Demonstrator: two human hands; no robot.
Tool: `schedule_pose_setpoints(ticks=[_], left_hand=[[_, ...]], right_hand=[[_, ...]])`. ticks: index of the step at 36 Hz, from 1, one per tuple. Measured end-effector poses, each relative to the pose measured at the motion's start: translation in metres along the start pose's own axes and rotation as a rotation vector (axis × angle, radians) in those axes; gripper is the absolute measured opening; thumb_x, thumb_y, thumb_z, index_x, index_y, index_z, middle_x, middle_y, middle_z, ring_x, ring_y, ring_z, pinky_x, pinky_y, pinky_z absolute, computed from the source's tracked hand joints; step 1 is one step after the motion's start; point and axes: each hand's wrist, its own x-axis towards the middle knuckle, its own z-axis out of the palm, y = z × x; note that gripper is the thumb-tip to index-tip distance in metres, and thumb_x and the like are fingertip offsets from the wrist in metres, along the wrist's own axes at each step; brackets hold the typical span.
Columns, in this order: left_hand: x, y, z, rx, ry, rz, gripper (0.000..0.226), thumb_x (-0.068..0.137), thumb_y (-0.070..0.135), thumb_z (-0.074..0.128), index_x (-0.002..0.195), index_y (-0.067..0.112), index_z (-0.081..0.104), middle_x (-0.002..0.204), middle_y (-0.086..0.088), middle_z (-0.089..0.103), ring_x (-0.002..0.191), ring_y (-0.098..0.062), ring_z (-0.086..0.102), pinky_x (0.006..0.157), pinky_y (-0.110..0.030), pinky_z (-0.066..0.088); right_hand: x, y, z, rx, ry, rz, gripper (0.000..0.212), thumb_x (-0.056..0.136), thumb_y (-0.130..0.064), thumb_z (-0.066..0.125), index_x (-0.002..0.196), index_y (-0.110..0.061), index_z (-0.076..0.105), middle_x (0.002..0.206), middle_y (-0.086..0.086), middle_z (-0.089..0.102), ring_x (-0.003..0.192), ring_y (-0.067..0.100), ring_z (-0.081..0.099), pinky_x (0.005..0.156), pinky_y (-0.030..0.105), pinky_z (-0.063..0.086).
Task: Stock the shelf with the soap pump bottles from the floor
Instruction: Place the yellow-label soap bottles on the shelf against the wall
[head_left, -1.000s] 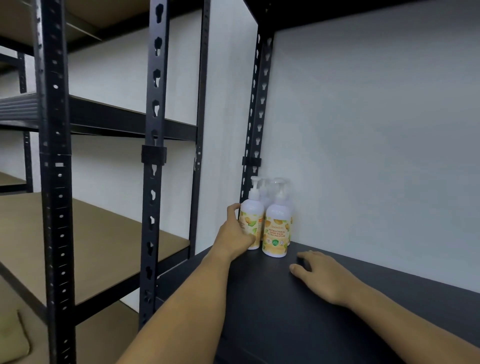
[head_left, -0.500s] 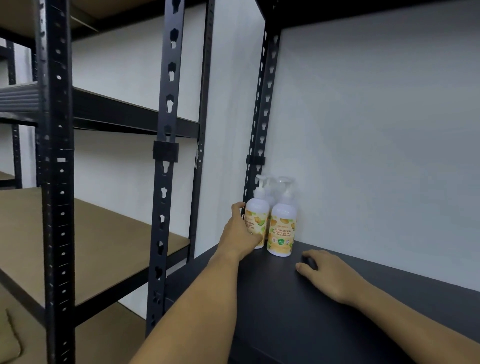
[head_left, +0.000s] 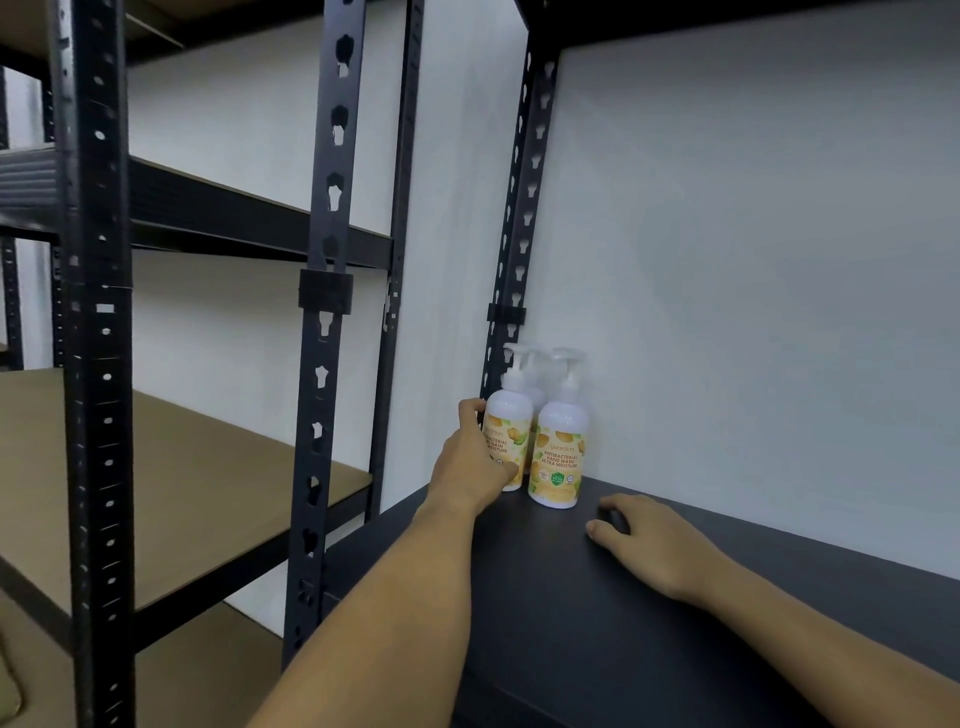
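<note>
At frame centre, the left bottle is grasped by the left hand; it should be nudged upright beside its neighbour while the right hand is rested, loosely released, on the shelf.

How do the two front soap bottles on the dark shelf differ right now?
The left bottle is gripped by the left hand, which hides part of its label; the right bottle stands free with its label fully readable. The left bottle sits nearer the black upright. Both stand upright on the dark shelf, white-pumped, same label.
</note>
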Motion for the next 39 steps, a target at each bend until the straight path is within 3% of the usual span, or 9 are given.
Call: schedule_pose_setpoints(ticks=[39], left_hand=[[-0.0010,-0.0001,-0.0013,0.035,-0.003,-0.009,0.077,0.080,0.010,0.075,0.135,0.031,0.025,0.110,-0.004,0.064,0.096,-0.023,0.065,0.086,-0.042,0.056]], right_hand=[[-0.0034,-0.0042,-0.0020,0.008,0.006,0.012,0.045,0.097,-0.056,0.045,0.129,-0.027,0.054,0.120,-0.007,0.056,0.112,0.013,0.053,0.098,0.035,0.046]])
